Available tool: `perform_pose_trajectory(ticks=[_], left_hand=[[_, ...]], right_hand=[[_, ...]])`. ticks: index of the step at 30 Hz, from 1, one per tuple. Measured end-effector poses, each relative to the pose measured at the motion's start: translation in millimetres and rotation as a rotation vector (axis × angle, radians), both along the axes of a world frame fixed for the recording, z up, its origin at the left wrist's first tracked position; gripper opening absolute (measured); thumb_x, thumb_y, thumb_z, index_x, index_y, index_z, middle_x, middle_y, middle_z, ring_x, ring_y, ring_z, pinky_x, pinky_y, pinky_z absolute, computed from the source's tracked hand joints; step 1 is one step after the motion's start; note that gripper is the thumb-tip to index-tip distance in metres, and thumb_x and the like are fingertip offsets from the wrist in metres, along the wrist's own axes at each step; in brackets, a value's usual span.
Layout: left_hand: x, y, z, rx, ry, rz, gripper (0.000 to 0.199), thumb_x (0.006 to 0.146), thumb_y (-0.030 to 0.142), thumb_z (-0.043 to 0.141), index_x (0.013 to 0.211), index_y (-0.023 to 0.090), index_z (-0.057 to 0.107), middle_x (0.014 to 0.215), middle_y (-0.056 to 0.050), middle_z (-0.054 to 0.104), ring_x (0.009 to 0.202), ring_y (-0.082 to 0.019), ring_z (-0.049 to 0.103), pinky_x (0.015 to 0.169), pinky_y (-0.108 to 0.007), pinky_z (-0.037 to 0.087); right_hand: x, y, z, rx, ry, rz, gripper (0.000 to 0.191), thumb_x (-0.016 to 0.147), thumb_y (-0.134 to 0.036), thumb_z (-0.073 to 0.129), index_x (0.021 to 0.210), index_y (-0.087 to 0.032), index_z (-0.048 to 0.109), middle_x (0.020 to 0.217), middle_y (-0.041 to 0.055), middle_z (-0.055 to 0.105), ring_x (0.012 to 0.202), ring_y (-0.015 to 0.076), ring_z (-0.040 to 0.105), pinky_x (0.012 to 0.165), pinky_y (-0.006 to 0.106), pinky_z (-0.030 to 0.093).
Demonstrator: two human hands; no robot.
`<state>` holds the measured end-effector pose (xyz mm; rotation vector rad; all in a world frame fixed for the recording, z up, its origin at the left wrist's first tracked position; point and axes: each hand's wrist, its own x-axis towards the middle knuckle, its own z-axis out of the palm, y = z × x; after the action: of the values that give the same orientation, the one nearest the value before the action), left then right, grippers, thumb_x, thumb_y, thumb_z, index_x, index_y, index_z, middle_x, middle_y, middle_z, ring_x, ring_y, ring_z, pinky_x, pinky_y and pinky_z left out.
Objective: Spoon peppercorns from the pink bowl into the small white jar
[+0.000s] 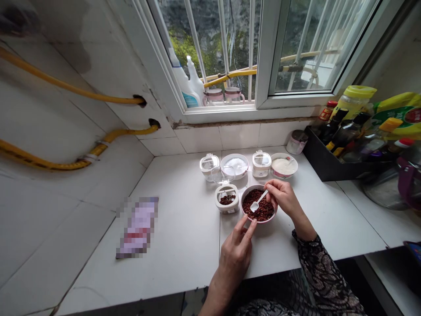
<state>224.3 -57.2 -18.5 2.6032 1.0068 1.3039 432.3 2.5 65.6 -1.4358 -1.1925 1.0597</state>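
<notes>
My right hand [280, 196] pinches the handle of a small white spoon [255, 206], whose scoop is over the dark red peppercorn-like pieces [258, 214] in a pink-rimmed bowl [243, 211]. Two extended fingers of my left hand [237, 248] rest at the bowl's near left rim, the fingers apart. Just left of the bowl stands a square clear spice jar [226, 209] with its lid [223, 175] flipped up and some of the same dark pieces inside. Behind are two more lidded jars [209, 163] [261, 163], a bowl of white grains [234, 165] and a bowl of off-white grains [284, 166].
A purple packet [138, 228], pixelated, lies on the white counter [184, 245] at the left. At the right stand a black bin [320, 160] of bottles, a dark-lidded jar [297, 141] and a glass pot with a purple handle [408, 182]. Yellow hoses [108, 142] cross the left wall.
</notes>
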Motion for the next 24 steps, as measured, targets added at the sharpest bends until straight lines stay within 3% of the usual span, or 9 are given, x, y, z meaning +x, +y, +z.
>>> perform_pose_trajectory(ticks=[7,15,24], left_hand=[[-0.1,-0.1,-0.2,-0.005,-0.007,0.002,0.069,0.094,-0.003,0.043,0.157,0.024,0.036,0.14,-0.018,0.057,0.1,-0.017,0.071,0.085,-0.027,0.062],[-0.1,-0.7,-0.5,0.003,0.006,0.014,0.069,0.094,-0.003,0.042,0.157,0.023,0.037,0.14,-0.018,0.057,0.102,-0.017,0.071,0.088,-0.027,0.061],[-0.1,-0.2,2.1,-0.001,0.008,0.013,0.068,0.095,-0.002,0.042,0.157,0.024,0.036,0.139,-0.018,0.058,0.1,-0.017,0.072,0.086,-0.027,0.062]], right_hand=[[-3.0,-4.9,4.4,0.189,-0.304,0.086,0.022,0.09,-0.033,0.053,0.073,-0.021,0.06,0.053,-0.0023,0.058,0.051,0.0138,0.053,0.05,0.024,0.041],[-0.3,-2.5,3.2,0.059,-0.102,0.004,0.022,0.085,-0.041,0.056,0.076,-0.021,0.059,0.049,-0.0038,0.058,0.035,0.0109,0.043,0.036,0.023,0.034],[-2.1,-2.2,3.4,0.1,-0.06,-0.034,0.026,0.084,-0.045,0.059,0.077,-0.019,0.06,0.051,-0.0027,0.06,0.035,0.0096,0.045,0.036,0.021,0.035]])
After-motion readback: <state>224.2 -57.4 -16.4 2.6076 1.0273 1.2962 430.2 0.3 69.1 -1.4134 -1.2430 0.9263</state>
